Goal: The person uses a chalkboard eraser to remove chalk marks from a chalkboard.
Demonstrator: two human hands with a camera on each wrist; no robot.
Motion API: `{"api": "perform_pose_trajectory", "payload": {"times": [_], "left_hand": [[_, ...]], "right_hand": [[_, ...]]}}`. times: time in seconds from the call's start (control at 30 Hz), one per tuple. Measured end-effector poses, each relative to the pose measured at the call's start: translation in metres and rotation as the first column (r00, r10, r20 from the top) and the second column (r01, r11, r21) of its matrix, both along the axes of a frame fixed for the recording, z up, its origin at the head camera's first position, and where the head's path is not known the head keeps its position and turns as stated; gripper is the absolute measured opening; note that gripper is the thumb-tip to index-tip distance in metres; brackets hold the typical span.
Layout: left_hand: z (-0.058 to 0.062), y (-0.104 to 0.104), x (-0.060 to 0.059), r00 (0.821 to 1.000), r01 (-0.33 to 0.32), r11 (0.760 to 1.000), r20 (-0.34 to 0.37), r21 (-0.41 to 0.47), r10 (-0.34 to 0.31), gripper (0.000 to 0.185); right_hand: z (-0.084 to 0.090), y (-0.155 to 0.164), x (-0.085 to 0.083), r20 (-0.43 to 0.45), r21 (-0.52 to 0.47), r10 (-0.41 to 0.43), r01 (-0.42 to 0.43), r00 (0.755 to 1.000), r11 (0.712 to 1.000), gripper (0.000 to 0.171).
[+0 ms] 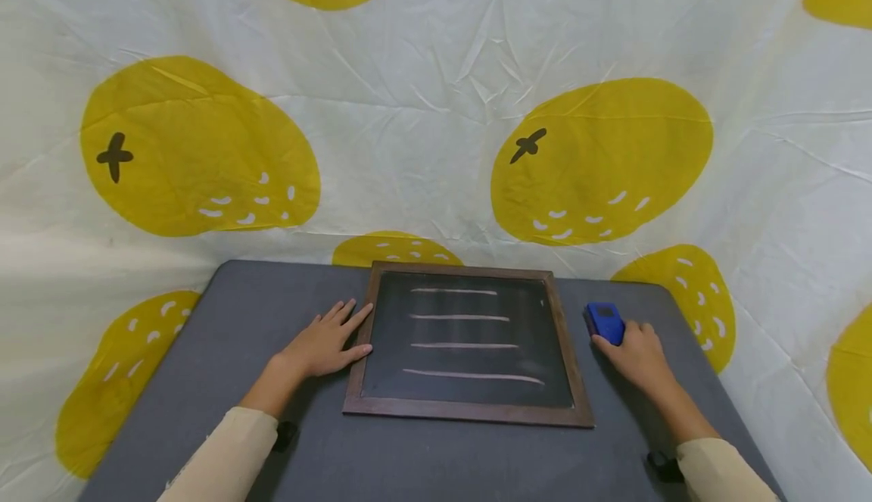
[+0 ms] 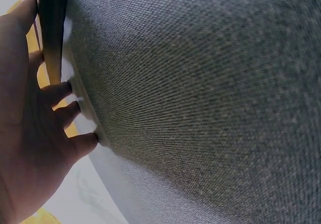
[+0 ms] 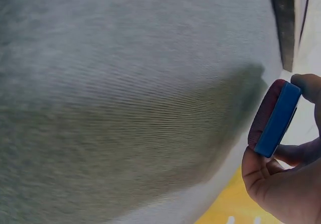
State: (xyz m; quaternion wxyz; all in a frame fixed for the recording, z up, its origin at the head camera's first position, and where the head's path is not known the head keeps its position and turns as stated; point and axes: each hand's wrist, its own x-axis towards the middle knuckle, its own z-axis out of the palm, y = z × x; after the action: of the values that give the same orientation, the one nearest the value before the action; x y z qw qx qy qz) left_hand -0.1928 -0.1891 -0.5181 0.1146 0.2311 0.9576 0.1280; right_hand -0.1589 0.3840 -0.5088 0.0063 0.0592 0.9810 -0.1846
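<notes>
A small chalkboard (image 1: 470, 332) with a brown wooden frame (image 1: 470, 410) lies on the table, several pale horizontal chalk lines drawn across it. My left hand (image 1: 325, 344) rests at the frame's left side, fingers spread and fairly straight, thumb and index finger on the wood. In the left wrist view the thumb of that hand (image 2: 30, 108) meets the frame's edge while other fingertips touch the tabletop. Right of the board, my right hand (image 1: 638, 357) grips a blue chalkboard eraser (image 1: 605, 322). The right wrist view shows the eraser (image 3: 276, 118) pinched between thumb and fingers, its dark felt side above the table.
The grey table (image 1: 409, 456) has rounded far corners. Behind it and at both sides hangs a white cloth (image 1: 409, 161) printed with yellow fruit shapes. Dark bands (image 1: 664, 466) circle both wrists by the light sleeves.
</notes>
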Motion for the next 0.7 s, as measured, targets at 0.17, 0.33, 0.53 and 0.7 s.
{"api": "perform_pose_trajectory", "payload": {"times": [0.17,0.33,0.53,0.7], "left_hand": [[-0.002,-0.001,-0.001,1.0,-0.006,1.0,0.008,0.009,0.005,0.079],[-0.004,-0.001,-0.001,1.0,-0.01,1.0,0.013,0.018,0.01,0.079],[-0.002,-0.001,-0.001,1.0,-0.014,1.0,0.018,0.023,0.014,0.078],[-0.001,0.0,-0.001,1.0,-0.019,0.999,0.024,0.032,0.018,0.078]], "right_hand": [[0.01,-0.006,-0.008,-0.014,0.009,0.029,-0.029,0.999,1.0,0.082],[0.022,-0.016,-0.015,-0.019,0.02,0.071,-0.07,0.997,0.997,0.082],[0.033,-0.029,-0.025,-0.032,0.05,0.136,-0.134,0.99,0.99,0.078],[0.039,-0.04,-0.036,-0.029,0.072,0.185,-0.182,0.982,0.981,0.074]]}}
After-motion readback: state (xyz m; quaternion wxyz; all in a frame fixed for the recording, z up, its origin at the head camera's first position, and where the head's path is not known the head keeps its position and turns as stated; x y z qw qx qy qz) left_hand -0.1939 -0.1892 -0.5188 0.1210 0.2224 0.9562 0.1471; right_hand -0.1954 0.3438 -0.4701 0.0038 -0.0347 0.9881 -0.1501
